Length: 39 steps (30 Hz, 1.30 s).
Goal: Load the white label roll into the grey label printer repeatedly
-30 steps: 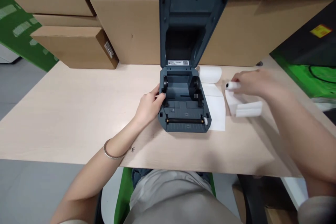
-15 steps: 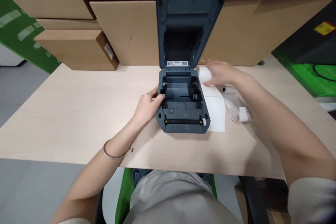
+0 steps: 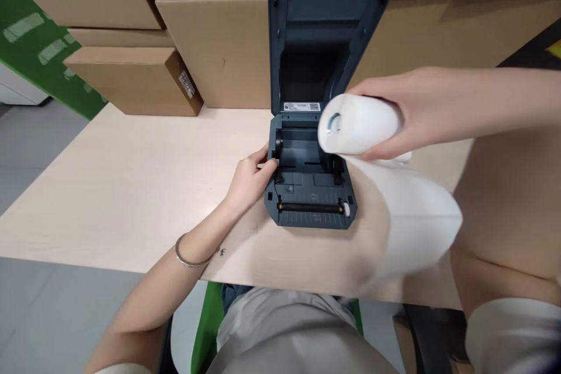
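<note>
A dark label printer point(image 3: 313, 219) stands on the table with its lid point(image 3: 335, 17) raised and its roll bay exposed. My left hand point(image 3: 252, 178) grips the printer's left side, thumb on the rim and fingers hidden along the wall. My right hand point(image 3: 394, 117) is closed around a roll of white labels point(image 3: 359, 123), held in the air over the right side of the bay. From the roll a loose strip of labels point(image 3: 421, 216) hangs down to the right. Part of the bay is hidden behind the roll.
Large cardboard boxes point(image 3: 214, 52) are stacked behind the table point(image 3: 131, 198). A flat brown box point(image 3: 127, 79) with a sticker is at the back left. Another small white item point(image 3: 403, 158) is mostly covered by my right hand and the strip.
My right hand has lifted the label roll off the table beside the printer and brought it up over the bay's right side, its strip trailing. My left hand keeps its place on the printer.
</note>
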Each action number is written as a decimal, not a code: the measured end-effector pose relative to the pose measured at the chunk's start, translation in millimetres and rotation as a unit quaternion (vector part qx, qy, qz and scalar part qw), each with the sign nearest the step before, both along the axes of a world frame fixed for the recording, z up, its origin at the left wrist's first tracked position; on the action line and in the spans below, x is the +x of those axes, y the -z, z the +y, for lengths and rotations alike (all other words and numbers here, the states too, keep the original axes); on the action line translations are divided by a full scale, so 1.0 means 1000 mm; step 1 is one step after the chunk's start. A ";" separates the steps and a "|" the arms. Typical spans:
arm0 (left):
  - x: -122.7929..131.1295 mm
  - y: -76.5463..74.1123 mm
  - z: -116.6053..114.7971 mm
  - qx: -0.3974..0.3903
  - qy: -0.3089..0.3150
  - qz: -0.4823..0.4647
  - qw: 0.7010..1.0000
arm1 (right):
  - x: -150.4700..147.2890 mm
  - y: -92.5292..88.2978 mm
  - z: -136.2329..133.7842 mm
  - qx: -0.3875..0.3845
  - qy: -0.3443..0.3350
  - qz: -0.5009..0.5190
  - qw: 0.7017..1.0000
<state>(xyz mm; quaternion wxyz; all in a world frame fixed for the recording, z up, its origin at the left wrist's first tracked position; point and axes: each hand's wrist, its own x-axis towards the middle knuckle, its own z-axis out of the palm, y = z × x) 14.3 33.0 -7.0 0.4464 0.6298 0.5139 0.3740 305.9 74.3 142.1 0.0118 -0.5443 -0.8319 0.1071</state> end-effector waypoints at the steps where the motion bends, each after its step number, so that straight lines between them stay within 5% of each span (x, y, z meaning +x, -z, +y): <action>1: 0.000 0.000 0.000 0.001 -0.002 0.005 1.000 | -0.014 0.002 0.000 -0.005 -0.028 0.010 1.000; 7: 0.001 -0.004 0.000 0.010 -0.001 0.021 1.000 | -0.080 0.033 0.010 -0.029 -0.060 -0.040 0.997; 14: 0.002 -0.005 -0.001 0.003 -0.009 0.029 1.000 | -0.089 0.071 0.021 -0.010 -0.100 -0.071 0.992; 17: 0.002 -0.004 -0.001 0.013 -0.008 0.027 1.000 | -0.086 0.077 -0.004 0.046 -0.105 -0.072 0.991; 24: 0.002 -0.004 -0.001 0.017 -0.002 0.021 1.000 | -0.082 0.102 -0.117 0.105 -0.128 0.001 0.986; 29: 0.002 -0.002 -0.001 0.005 -0.007 0.000 1.000 | -0.083 0.130 -0.138 0.118 -0.152 0.001 0.981; 32: 0.003 0.004 -0.001 -0.013 -0.002 -0.044 0.999 | -0.075 0.121 -0.129 0.083 -0.157 0.014 0.984; 36: 0.005 0.012 -0.001 -0.014 -0.013 -0.068 0.998 | -0.051 0.074 -0.100 0.024 -0.138 0.085 0.986; 39: 0.008 0.013 0.001 0.010 -0.010 -0.056 0.998 | -0.033 0.037 -0.055 0.092 0.037 0.143 0.985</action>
